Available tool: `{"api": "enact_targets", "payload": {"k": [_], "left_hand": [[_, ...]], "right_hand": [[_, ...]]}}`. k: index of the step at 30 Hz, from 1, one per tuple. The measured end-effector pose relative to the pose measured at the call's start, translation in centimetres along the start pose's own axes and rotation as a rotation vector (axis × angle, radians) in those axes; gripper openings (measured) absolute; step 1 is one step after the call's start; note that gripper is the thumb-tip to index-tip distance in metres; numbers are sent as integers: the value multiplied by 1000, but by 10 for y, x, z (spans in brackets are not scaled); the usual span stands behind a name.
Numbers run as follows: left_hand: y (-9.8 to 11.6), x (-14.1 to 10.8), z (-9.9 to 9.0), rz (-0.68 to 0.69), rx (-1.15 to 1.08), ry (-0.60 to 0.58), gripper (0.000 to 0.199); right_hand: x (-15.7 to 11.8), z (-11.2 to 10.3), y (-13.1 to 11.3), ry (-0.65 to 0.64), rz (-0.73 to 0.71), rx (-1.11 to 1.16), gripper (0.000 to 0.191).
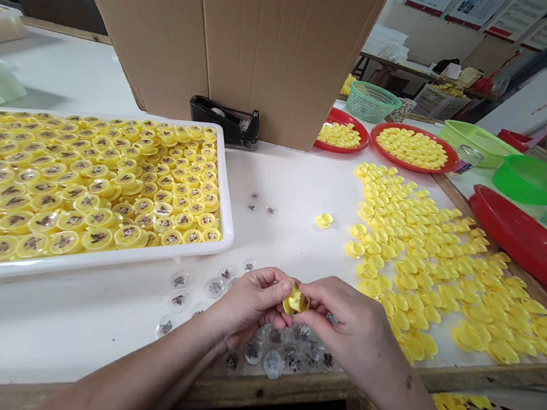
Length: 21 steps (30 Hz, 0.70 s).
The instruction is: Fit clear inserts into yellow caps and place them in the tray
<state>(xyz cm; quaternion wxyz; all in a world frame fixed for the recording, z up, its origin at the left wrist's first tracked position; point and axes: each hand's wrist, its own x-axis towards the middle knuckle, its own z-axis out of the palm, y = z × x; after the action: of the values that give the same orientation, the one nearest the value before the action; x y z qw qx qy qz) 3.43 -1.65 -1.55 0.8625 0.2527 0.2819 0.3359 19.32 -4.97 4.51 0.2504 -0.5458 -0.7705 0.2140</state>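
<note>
Small, shiny yellow cup-shaped piece (294,301).

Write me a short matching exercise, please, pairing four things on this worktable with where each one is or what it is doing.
1. Black tape dispenser
2. Clear printed discs
3. White tray
4. Left hand and right hand

A. Crowded with yellow pieces
B. Holding one small yellow item
C. At the foot of the brown cardboard
D. Loose on the table, near and beneath the hands

Pairs: 1-C, 2-D, 3-A, 4-B
</note>
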Motion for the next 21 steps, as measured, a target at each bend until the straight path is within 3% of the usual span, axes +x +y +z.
{"api": "enact_targets", "payload": {"k": [6,10,14,17,21], "left_hand": [[-4,1,0,16,101,45,35],[-1,-1,3,80,236,34,45],[3,-4,4,134,379,-2,43],[4,-4,2,116,364,-10,39],[2,-2,1,121,297,7,34]], "right_hand": [[-1,7,4,4,-4,-12,17],[-3,17,6,146,-25,-71,7],[-8,22,7,263,-40,-89,7],[-11,23,6,302,-69,-70,16],[-13,24,2,328,-83,-73,14]]}}
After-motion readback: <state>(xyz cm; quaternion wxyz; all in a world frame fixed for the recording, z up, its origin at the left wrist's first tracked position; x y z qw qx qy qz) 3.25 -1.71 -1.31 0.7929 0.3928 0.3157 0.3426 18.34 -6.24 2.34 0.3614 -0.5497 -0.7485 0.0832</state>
